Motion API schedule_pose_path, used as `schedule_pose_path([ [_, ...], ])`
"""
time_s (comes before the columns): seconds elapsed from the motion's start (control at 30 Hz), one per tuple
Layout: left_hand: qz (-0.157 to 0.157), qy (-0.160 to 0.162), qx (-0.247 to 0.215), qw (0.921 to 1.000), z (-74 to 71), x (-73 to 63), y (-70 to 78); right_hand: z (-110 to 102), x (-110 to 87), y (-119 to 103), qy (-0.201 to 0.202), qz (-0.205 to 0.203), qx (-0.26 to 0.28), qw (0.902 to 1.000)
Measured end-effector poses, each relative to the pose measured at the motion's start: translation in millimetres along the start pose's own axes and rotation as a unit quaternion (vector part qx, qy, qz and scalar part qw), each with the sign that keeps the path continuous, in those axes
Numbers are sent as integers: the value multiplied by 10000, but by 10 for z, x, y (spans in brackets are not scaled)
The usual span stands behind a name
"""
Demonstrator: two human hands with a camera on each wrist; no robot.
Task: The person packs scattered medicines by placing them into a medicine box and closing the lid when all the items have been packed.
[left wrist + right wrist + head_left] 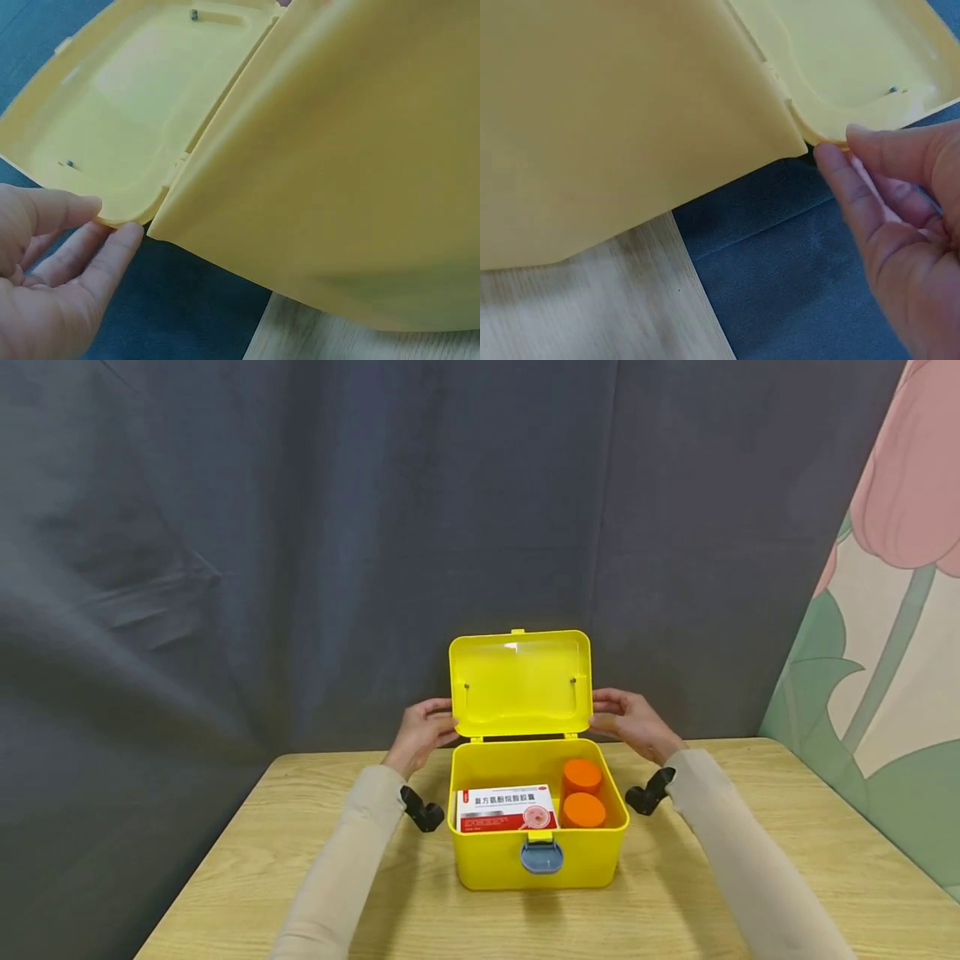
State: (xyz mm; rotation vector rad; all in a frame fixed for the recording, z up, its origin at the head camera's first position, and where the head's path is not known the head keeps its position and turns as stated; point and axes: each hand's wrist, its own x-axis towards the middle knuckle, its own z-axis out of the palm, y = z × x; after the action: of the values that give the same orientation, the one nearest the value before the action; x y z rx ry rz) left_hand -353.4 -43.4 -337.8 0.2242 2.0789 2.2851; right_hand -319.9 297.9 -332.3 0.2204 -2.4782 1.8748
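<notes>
A yellow storage box (491, 862) stands on the table with its hinged lid (521, 685) raised and tipped back. My left hand (422, 731) pinches the lid's left edge near the hinge; in the left wrist view the thumb (71, 210) lies on the inner side of the rim and fingers are behind it. On the opposite edge, my right hand (633, 722) pinches the lid the same way, thumb (885, 150) at the rim's corner. Inside the box are a white and red medicine carton (506, 810) and two orange-capped containers (583, 811). A grey-blue latch (542, 857) hangs at the front.
The light wooden table (300, 843) ends just behind the box, where a dark grey curtain (375, 568) hangs. At the right is a wall with a flower mural (892, 635). A black wrist camera (423, 810) sits on each sleeve, beside the box.
</notes>
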Motion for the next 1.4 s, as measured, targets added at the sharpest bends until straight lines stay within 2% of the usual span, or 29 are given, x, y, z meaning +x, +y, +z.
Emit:
schedule_pose_path([
  [0.27,327,179,244,9990,14,-4,56,-13,-35,-17,206,-203,29,9996],
  [0.4,381,238,212,9988,23,-21,74,9,-69,-32,233,-352,118,9990],
  [0.57,352,264,394,9983,29,-71,130,54,-165,-156,126,-309,497,9982],
  [0.7,290,140,508,9982,53,-125,222,60,-238,-324,56,-35,608,9981],
  [0.9,-74,-131,631,9979,114,-221,396,107,-287,-551,-12,374,-100,9992],
  [1.17,-366,-548,623,9959,134,-278,518,133,-310,-627,-112,412,-353,9985],
  [1.4,-324,-674,701,9947,91,-345,590,122,-379,-643,-75,325,-320,9989],
])
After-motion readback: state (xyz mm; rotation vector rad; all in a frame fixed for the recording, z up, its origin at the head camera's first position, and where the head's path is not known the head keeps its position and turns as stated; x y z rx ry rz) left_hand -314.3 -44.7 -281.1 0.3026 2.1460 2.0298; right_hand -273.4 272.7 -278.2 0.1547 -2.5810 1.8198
